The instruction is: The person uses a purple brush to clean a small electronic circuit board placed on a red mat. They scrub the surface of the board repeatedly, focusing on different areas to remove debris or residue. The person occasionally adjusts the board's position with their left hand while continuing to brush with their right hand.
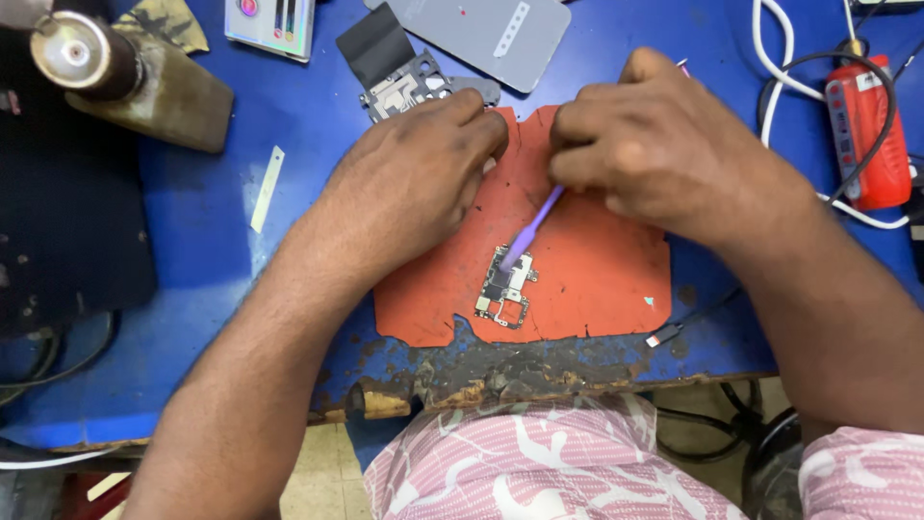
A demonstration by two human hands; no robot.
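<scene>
A small phone circuit board (504, 288) lies on an orange mat (587, 279) on the blue table. My right hand (654, 144) is closed on a thin purple tool (530, 228) whose tip rests on the board's upper end. My left hand (423, 169) is curled at the mat's upper left edge, its fingertips close to the right hand; whether it pinches anything is hidden.
A grey phone back cover (481, 39) and a metal frame piece (404, 87) lie behind the hands. A red device (861, 135) with cables sits at right. A dark stand with a metal-capped cylinder (72, 53) is at far left. The table's front edge (500, 376) is chipped.
</scene>
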